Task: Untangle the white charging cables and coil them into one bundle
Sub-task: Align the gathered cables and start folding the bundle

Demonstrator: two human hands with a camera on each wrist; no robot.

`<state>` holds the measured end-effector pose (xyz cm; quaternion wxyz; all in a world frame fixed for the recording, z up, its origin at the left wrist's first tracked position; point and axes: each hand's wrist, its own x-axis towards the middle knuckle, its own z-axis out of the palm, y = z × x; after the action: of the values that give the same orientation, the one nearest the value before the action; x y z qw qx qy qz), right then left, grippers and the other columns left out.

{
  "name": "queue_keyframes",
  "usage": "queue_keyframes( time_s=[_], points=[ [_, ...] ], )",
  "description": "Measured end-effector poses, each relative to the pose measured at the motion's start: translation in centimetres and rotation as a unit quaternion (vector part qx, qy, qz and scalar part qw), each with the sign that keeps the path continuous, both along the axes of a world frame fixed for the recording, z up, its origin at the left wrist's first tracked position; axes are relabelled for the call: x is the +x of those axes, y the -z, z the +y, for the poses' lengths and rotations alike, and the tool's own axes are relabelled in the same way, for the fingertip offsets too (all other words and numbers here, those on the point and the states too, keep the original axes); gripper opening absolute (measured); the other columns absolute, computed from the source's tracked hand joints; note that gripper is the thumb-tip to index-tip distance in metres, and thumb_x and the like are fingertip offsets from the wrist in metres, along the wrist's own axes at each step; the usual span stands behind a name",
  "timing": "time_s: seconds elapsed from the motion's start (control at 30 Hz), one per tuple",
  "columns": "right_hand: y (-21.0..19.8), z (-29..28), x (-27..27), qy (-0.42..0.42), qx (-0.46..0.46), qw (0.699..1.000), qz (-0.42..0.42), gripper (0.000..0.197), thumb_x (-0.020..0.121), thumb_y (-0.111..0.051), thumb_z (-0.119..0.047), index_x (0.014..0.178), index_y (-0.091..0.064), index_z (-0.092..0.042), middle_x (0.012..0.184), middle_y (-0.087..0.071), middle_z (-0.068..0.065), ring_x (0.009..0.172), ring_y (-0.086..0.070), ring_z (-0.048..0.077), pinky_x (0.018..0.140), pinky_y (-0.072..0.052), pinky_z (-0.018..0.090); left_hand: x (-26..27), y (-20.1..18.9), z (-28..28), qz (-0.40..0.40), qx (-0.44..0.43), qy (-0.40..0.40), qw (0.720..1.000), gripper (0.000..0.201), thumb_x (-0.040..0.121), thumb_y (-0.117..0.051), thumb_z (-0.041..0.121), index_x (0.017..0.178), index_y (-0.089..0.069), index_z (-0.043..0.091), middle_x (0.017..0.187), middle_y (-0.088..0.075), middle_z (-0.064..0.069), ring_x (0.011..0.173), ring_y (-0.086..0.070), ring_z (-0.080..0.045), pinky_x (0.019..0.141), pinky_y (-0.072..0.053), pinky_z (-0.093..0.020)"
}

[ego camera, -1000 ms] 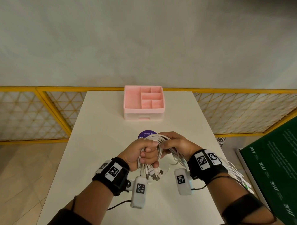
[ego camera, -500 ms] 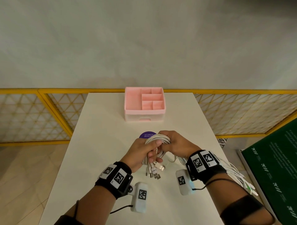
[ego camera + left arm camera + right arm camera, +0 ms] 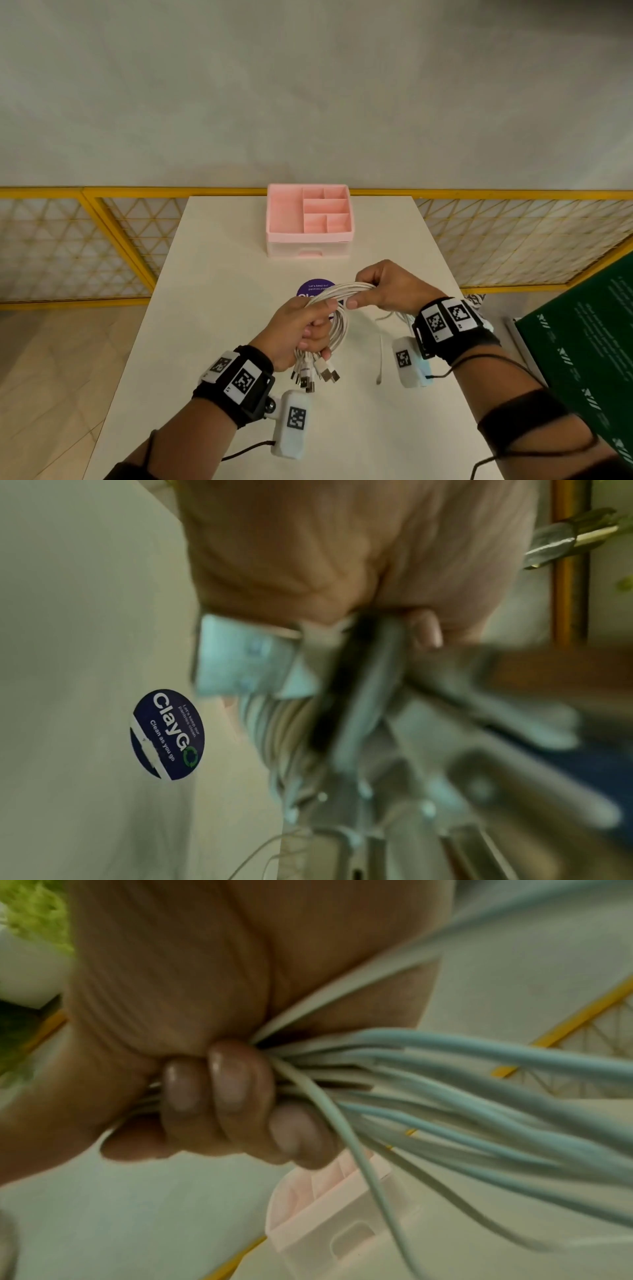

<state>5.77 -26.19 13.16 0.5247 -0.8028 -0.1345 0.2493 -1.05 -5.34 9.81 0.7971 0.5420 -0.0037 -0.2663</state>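
A bundle of white charging cables is held above the white table between both hands. My left hand grips the looped part, with several USB plugs hanging below its fingers. My right hand has its fingers curled round the upper run of the cables, thumb underneath. The left wrist view is blurred; it shows the cable strands under the curled left hand. A loose cable end lies on the table by my right wrist.
A pink compartment organiser with a drawer stands at the table's far end. A round purple sticker lies on the table under the cables. A yellow lattice railing runs behind, and a green box sits to the right.
My right hand has moved up and to the right, drawing the cables out into a wider loop. My left hand has kept its grip lower down, with the plugs still hanging.
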Motion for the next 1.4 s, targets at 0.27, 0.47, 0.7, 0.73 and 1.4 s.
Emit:
queue_keyframes(
  time_s=[0.27, 0.47, 0.7, 0.73, 1.4],
  points=[
    [4.7, 1.5, -1.3, 0.077, 0.009, 0.994, -0.077, 0.021, 0.099, -0.058, -0.022, 0.080, -0.066, -0.021, 0.054, -0.053, -0.010, 0.049, -0.047, 0.019, 0.050, -0.044, 0.031, 1.2, -2.5, -0.8, 0.039, -0.174, -0.024, 0.984, 0.044, 0.098, -0.041, 0.041, 0.062, -0.042, 0.016, 0.043, -0.025, 0.007, 0.034, -0.022, -0.008, 0.052, -0.046, -0.031],
    [7.5, 4.3, -3.4, 0.112, 0.005, 0.992, -0.050, 0.029, 0.088, -0.047, -0.008, 0.070, -0.064, -0.023, 0.065, -0.061, 0.015, 0.055, -0.054, 0.034, 0.055, -0.050, 0.048, 1.3, -2.4, -1.5, 0.045, -0.148, -0.069, 0.986, 0.050, 0.100, -0.043, 0.045, 0.060, -0.039, 0.015, 0.044, -0.022, 0.005, 0.034, -0.021, -0.010, 0.050, -0.046, -0.031],
    [10.2, 5.2, -5.7, 0.137, -0.041, 0.984, -0.107, 0.028, 0.083, -0.042, -0.041, 0.088, -0.058, -0.019, 0.074, -0.064, 0.000, 0.064, -0.058, 0.016, 0.065, -0.050, 0.037, 1.7, -3.3, -2.1, 0.050, -0.162, -0.211, 0.963, 0.049, 0.101, -0.048, 0.042, 0.060, -0.039, 0.018, 0.053, -0.016, 0.003, 0.039, -0.019, -0.011, 0.051, -0.045, -0.031],
    [10.6, 5.5, -6.1, 0.137, -0.043, 0.985, -0.099, 0.024, 0.085, -0.043, -0.038, 0.086, -0.059, -0.020, 0.076, -0.063, -0.004, 0.066, -0.056, 0.012, 0.067, -0.048, 0.036, 1.8, -3.3, -2.4, 0.053, -0.164, -0.230, 0.958, 0.049, 0.101, -0.049, 0.042, 0.059, -0.039, 0.017, 0.051, -0.018, 0.003, 0.038, -0.019, -0.011, 0.050, -0.045, -0.031],
    [12.1, 8.4, -8.0, -0.003, -0.004, 0.999, 0.037, 0.047, 0.094, -0.048, -0.056, 0.067, -0.041, -0.018, 0.065, -0.043, 0.001, 0.063, -0.040, 0.014, 0.067, -0.038, 0.034, 4.2, -1.6, -1.4, 0.000, -0.082, -0.425, 0.901, 0.048, 0.099, -0.056, 0.042, 0.061, -0.043, 0.015, 0.052, -0.032, 0.000, 0.045, -0.030, -0.015, 0.062, -0.049, -0.034]
  ],
)
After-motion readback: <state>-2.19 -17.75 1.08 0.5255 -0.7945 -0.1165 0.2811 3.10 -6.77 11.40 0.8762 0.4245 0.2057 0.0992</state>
